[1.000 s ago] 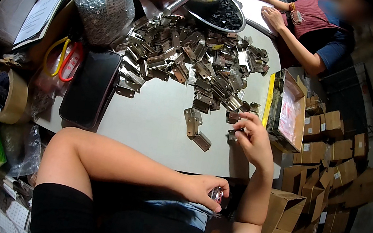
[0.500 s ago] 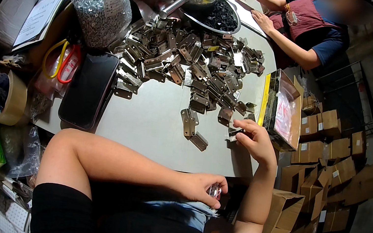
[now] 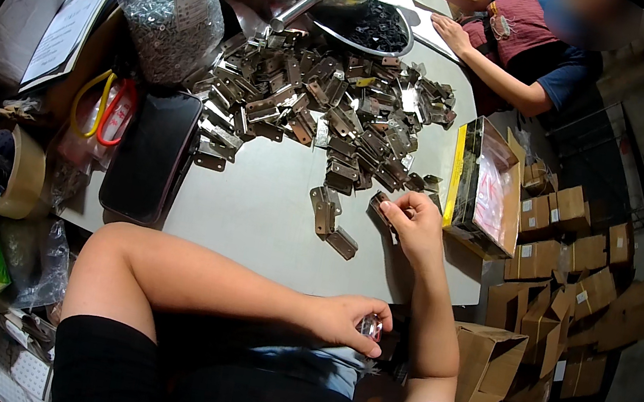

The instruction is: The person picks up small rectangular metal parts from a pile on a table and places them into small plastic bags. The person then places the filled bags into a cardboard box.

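My right hand (image 3: 419, 227) is above the near right part of the white table. Its thumb and fingers pinch a small metal bracket (image 3: 380, 206), partly covered by the fingertips. My left hand (image 3: 342, 322) is at the table's near edge, close to my lap. Its fingers curl around a small shiny object (image 3: 371, 328), mostly hidden, with a reddish tint. A big heap of metal brackets (image 3: 318, 101) spreads over the far middle of the table. Two more brackets (image 3: 323, 212) lie apart from the heap, left of my right hand.
An open box of plastic bags (image 3: 489, 192) stands at the table's right edge. At left are a dark phone (image 3: 147, 156), scissors (image 3: 117, 113), tape (image 3: 13, 171) and a bag of small metal parts (image 3: 170, 28). A bowl of black pieces (image 3: 378, 30) and a co-worker (image 3: 531, 40) are beyond.
My right hand has shifted a little left, its fingers going from spread to pinched on a bracket. My left hand stays in place. The co-worker's hands have moved slightly.
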Available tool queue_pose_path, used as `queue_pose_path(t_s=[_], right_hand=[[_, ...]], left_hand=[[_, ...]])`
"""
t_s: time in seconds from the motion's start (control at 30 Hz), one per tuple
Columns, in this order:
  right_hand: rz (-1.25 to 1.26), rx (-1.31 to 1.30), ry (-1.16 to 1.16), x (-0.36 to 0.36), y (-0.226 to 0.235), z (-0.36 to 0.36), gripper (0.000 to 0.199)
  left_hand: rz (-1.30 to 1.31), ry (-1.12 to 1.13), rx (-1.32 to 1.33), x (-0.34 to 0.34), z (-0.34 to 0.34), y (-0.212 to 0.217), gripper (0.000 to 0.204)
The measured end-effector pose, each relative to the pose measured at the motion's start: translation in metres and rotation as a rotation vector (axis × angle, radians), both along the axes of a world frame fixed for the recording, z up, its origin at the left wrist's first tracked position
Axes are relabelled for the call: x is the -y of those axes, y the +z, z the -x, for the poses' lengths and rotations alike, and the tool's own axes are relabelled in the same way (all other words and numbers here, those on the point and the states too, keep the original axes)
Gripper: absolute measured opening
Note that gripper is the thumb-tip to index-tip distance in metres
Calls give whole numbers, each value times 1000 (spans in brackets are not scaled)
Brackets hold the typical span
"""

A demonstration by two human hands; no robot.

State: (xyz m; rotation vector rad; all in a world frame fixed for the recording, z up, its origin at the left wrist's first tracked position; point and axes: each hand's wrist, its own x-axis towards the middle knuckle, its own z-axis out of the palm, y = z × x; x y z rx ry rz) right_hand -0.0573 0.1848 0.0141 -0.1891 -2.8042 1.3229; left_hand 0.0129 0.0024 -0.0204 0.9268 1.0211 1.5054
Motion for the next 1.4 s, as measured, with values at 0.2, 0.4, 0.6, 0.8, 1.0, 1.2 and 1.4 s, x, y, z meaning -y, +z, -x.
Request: queue_pose_path(t_s=[0.2, 0.4, 0.6, 0.8, 1.0, 1.2, 1.4], right_hand=[[-287, -268, 42, 21, 9, -9, 10], [89, -1, 35, 6, 32, -50, 9], [-49, 104, 501, -13, 85, -110, 17], [-19, 51, 571, 8, 88, -118, 18], [71, 180, 465, 8, 92, -119, 19], [-22, 130, 525, 9, 85, -121, 19], [159, -88, 498, 3, 78, -129, 21]], left_hand=[[3, 13, -26, 2, 0, 4, 45], [36, 86, 178, 0, -3, 2, 52], [128, -10, 350, 7, 4, 12, 57], [-24, 26, 104, 4, 0, 9, 54], [35, 104, -101, 8, 4, 18, 62], [35, 31, -44, 8, 6, 23, 59], [7, -1, 507, 8, 4, 22, 45]])
